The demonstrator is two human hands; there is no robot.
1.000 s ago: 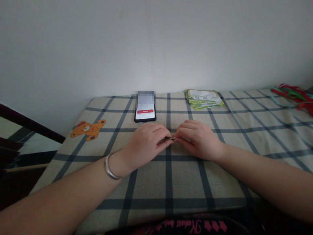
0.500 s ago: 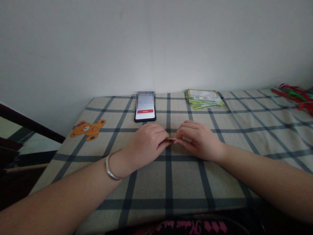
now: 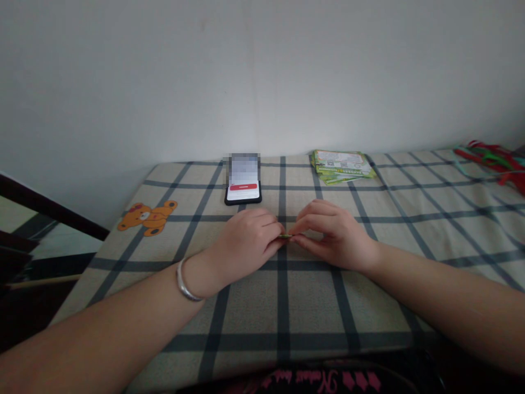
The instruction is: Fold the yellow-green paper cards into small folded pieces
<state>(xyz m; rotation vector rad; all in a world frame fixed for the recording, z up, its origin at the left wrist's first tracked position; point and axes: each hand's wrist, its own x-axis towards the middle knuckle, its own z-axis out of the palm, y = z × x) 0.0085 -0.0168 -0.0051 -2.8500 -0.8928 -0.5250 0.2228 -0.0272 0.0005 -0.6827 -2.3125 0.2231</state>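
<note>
Both hands rest on a checked cloth (image 3: 311,306) in the middle of the table, fingertips meeting. My left hand (image 3: 244,241), with a silver bangle (image 3: 183,280) on its wrist, has its fingers curled and pinched on one end of a small thin green and yellowish folded piece (image 3: 286,236). My right hand (image 3: 333,235) pinches the other end of the same piece. Only a short sliver of it shows between the fingertips; the rest is hidden under the fingers.
A phone (image 3: 243,184) with a lit screen lies just beyond the hands. A stack of green printed leaflets (image 3: 342,165) sits at the back, near the wall. Red and green strips (image 3: 494,158) lie at the far right. A bear print (image 3: 148,216) marks the cloth's left side.
The small piece between the fingertips has dropped slightly toward the cloth, and my right fingers have shifted a little around it. Both arms stay where they were.
</note>
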